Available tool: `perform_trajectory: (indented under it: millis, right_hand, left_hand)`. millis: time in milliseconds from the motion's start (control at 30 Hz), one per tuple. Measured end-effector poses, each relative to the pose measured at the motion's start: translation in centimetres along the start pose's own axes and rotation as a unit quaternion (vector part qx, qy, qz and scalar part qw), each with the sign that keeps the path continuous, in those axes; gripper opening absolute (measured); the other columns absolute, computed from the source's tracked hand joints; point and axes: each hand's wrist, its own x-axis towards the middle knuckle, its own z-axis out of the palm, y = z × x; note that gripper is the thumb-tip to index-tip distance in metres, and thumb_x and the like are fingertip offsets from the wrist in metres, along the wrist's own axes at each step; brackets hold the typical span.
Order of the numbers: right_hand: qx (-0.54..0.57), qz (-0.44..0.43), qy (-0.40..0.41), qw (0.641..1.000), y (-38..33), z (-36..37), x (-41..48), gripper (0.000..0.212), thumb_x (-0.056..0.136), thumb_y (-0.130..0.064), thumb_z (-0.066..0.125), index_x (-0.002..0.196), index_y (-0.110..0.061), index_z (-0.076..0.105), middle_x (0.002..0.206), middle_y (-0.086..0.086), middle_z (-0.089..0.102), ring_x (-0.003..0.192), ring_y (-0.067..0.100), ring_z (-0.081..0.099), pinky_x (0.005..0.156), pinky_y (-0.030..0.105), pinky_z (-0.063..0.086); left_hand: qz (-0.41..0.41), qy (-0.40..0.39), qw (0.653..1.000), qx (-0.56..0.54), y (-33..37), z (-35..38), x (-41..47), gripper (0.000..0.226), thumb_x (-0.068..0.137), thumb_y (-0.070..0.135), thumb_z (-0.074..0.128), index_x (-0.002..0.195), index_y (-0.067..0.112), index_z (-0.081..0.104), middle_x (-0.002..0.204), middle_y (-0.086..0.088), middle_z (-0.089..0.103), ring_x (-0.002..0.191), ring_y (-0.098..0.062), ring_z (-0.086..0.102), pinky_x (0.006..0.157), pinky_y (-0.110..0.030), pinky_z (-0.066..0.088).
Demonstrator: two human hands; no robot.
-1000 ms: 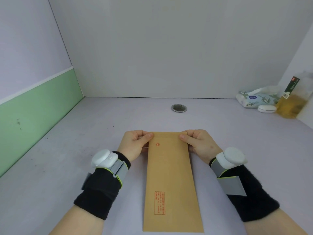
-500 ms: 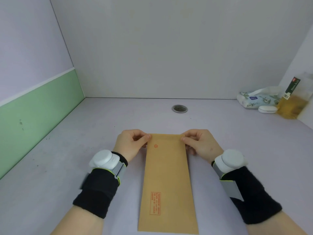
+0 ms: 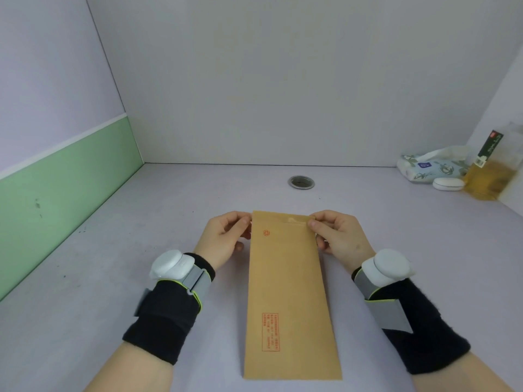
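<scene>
A long brown paper envelope point(image 3: 288, 295) with red print lies lengthwise on the pale desk point(image 3: 119, 264), its far end between my hands. My left hand point(image 3: 226, 236) pinches the far left corner of the envelope. My right hand point(image 3: 336, 236) pinches the far right corner, thumb on top. A strip along the far edge shows as a lighter, glossy band. Both wrists wear black bands with white devices.
A round metal cable hole point(image 3: 301, 182) sits in the desk behind the envelope. At the back right corner stand a tissue pack point(image 3: 424, 168), a small white oval case point(image 3: 448, 184) and a bottle of yellow liquid point(image 3: 488, 176). Walls close the desk on three sides.
The far edge of the envelope now shows a lighter glossy strip that was not seen before. Both hands have stayed at its far corners, shifting only slightly.
</scene>
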Motion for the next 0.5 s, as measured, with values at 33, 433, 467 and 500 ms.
perform_trajectory:
  millis: [33,433,467,500]
  right_hand:
    - [0.013,-0.001,0.005,1.000,-0.02,-0.02,0.02,0.013,0.090,-0.004,0.055,0.082,-0.010,0.063,0.035,-0.006,0.046,0.034,0.006,0.037,0.037,0.015,0.030]
    - [-0.001,-0.026,0.022,0.999,-0.08,0.11,-0.10,0.012,0.089,-0.003,0.056,0.083,-0.008,0.065,0.036,-0.006,0.048,0.035,0.004,0.039,0.038,0.014,0.033]
    - [0.001,-0.027,0.021,0.999,-0.09,0.12,-0.08,0.012,0.090,-0.003,0.056,0.083,-0.008,0.065,0.036,-0.006,0.048,0.035,0.004,0.039,0.038,0.014,0.033]
    - [0.002,-0.028,0.020,0.999,-0.10,0.14,-0.06,0.013,0.090,-0.003,0.055,0.083,-0.008,0.065,0.036,-0.006,0.047,0.035,0.004,0.039,0.038,0.013,0.033]
  left_hand:
    - [-0.001,0.020,1.000,-0.010,0.07,0.05,0.00,0.021,0.097,0.011,0.046,0.105,0.008,0.065,0.080,-0.002,0.064,0.069,-0.011,0.059,0.050,-0.016,0.043]
    - [0.070,0.138,0.987,0.039,0.54,0.29,-0.46,0.005,0.079,0.014,0.073,0.078,0.009,0.074,0.058,0.004,0.064,0.043,-0.002,0.050,0.043,-0.017,0.043]
    - [0.067,0.135,0.988,0.037,0.54,0.26,-0.42,0.005,0.080,0.013,0.072,0.079,0.009,0.074,0.060,0.002,0.064,0.043,-0.003,0.051,0.044,-0.018,0.045]
    - [0.064,0.132,0.989,0.034,0.52,0.23,-0.35,0.005,0.081,0.012,0.072,0.080,0.008,0.075,0.062,-0.001,0.065,0.044,-0.004,0.052,0.045,-0.018,0.047]
